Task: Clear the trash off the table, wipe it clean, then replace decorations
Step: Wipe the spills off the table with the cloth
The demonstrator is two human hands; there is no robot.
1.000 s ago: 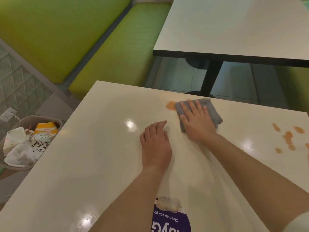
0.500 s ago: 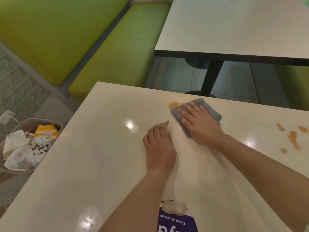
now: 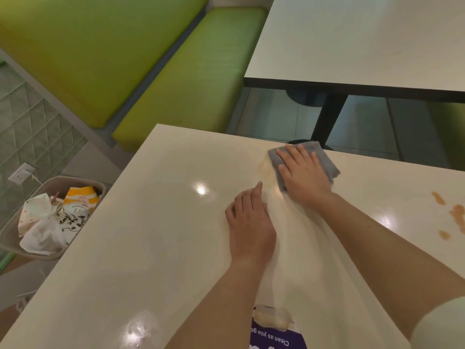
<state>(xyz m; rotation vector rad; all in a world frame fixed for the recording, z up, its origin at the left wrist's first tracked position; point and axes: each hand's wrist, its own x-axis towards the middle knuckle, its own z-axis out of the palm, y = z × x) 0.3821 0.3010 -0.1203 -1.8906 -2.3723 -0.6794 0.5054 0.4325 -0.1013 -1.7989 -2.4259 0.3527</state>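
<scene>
Head view: my right hand [image 3: 305,172] lies flat on the grey cloth [image 3: 328,163], fingers straight and slightly spread, pressing it to the cream worktop [image 3: 156,235] near the far edge. No curled grip there; the palm and fingers cover most of the cloth, and only its far and right margins show. A faint orange smear [image 3: 264,168] sits just beside the cloth's left edge. My left hand [image 3: 250,220] rests palm-down on the worktop, fingers straight and close together, holding nothing, near the right hand but apart from it.

Orange spill drops [image 3: 453,215] lie on the worktop well to the right, clear of both hands. At the near edge, between my forearms, a purple sticker [image 3: 274,336] reads "Clean as you go", with a torn pale patch at its top.

Off the left side, on the floor below, a beige bin [image 3: 15,233] holds crumpled paper wrappers [image 3: 50,222], white and orange. A wall socket [image 3: 21,173] is set in the glass-block wall beyond it. Green bench seats [image 3: 191,79] run along the far left. A second table [image 3: 364,41] on a dark leg stands behind.
</scene>
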